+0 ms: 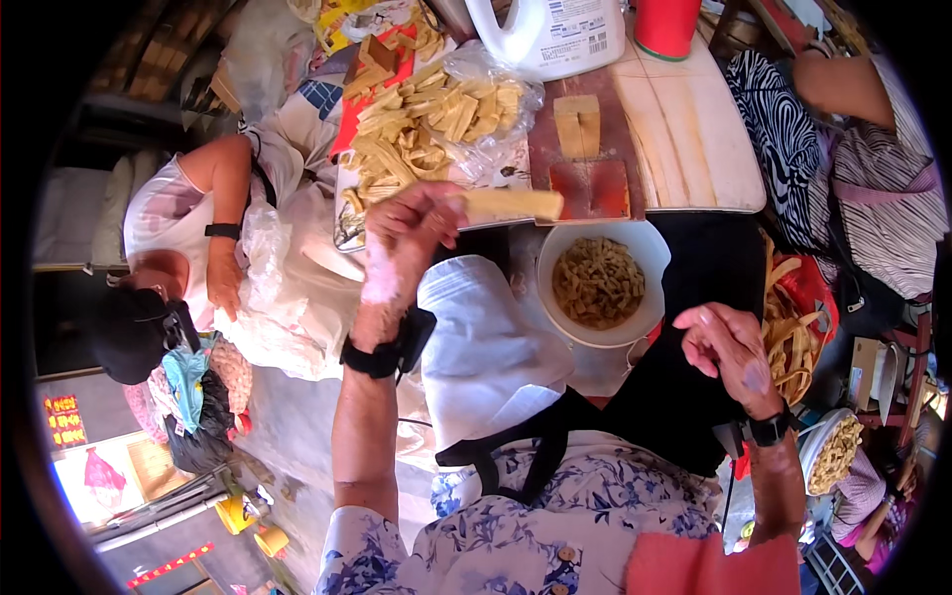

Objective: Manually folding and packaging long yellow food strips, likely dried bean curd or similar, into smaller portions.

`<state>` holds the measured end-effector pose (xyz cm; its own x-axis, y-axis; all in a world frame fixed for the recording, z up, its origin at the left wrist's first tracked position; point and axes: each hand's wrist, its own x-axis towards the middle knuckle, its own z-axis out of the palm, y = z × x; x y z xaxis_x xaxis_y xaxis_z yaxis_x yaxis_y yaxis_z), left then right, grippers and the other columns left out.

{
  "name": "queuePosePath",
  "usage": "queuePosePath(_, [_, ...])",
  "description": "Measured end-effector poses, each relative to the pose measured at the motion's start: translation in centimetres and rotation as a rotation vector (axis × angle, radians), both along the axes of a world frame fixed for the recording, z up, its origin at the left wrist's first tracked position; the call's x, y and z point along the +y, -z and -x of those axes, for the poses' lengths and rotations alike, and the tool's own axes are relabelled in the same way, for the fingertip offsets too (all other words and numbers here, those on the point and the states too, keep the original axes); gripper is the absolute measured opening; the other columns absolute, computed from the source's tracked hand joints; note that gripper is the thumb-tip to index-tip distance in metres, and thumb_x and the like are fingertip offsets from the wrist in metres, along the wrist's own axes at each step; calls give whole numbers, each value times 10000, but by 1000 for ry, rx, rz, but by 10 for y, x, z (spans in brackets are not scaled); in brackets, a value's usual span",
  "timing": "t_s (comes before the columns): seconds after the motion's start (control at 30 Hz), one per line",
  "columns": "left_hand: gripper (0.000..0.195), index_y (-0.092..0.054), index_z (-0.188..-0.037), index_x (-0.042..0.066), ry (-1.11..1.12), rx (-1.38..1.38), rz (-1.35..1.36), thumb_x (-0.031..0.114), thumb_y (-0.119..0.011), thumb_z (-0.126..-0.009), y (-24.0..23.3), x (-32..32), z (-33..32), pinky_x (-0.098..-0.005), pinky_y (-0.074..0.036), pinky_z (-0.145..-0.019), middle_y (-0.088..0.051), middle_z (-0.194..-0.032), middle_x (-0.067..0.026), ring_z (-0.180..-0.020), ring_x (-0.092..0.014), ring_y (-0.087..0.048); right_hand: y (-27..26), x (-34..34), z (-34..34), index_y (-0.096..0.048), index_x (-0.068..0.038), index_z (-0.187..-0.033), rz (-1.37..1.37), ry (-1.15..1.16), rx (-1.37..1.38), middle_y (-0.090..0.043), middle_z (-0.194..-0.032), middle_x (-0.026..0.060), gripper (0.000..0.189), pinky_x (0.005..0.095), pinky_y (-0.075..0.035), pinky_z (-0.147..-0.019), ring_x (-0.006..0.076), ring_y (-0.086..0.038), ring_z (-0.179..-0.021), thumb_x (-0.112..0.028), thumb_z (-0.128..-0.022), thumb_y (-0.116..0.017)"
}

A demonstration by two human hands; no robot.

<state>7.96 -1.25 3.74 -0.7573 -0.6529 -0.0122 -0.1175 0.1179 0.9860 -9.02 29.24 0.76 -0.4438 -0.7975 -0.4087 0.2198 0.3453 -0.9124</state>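
Observation:
My left hand (407, 223) pinches one end of a flat yellowish strip (513, 204) between thumb and fingers. The strip's free end points right, over the table's front edge, close to a brown board (547, 141). A wooden block (578, 126) stands on that board, with a red plate (589, 190) in front of it. Below is a white bucket (547, 297) with many small cut pieces (599, 282) inside. My right hand (725, 353) hovers over dark cloth to the right of the bucket, its fingers loosely bent and nothing visible in them.
Yellowish strips (416, 123) are heaped on the table (699, 141), partly in clear plastic. A white jug (569, 37) and a red canister (666, 26) stand behind. Long peelings (792, 342) lie in a red bag at right. Another person (186, 223) sits at left.

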Motion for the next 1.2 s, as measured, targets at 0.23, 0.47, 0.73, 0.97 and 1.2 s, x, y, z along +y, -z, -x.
queuePosePath(0.23, [376, -467, -1159, -50, -220, 153, -15, 115, -583, -842, 2, -60, 29, -259, -464, -713, -607, -901, -113, -755, -136, -572, -4, 34, -4, -579, 17, -913, -15, 181, 0, -507, -580, 39, 294, 176, -285, -407, 47, -364, -430, -231, -954, -427])
queuePosePath(0.47, [569, -284, -1330, -12, -305, 225, 239, 25, -543, -825, 34, -8, 35, -317, -413, -891, -501, -1175, -176, -1067, -218, -500, 5, 69, 3, -590, -12, -897, -2, 396, -12, -483, -556, 5, 236, 170, -243, -387, 36, -345, -414, -216, -931, -478])
queuePosePath(0.73, [205, -567, -1065, -27, 11, -56, -73, 5, -493, -877, 50, 101, 6, -248, -477, -745, -628, -940, -87, -831, -131, -592, 41, 134, 31, -582, -14, -829, -265, 451, 417, -476, -603, -30, 233, 198, -308, -477, 39, -411, -528, -222, -910, -516])
queuePosePath(0.97, [165, -601, -982, -52, 206, -104, -201, -27, -466, -890, 46, 146, -8, -230, -483, -703, -642, -891, -96, -771, -124, -597, 93, 183, 50, -604, 22, -913, -389, 534, 715, -562, -633, 67, 168, 280, -411, -532, 119, -498, -572, -134, -856, -574])
queuePosePath(1.2, [158, -606, -968, -32, 297, -134, -187, -36, -471, -887, 37, 164, 1, -234, -489, -720, -638, -869, -76, -764, -116, -600, 105, 174, 44, -625, 1, -875, -344, 595, 597, -603, -672, 112, 187, 311, -435, -549, 175, -565, -586, -180, -838, -597])
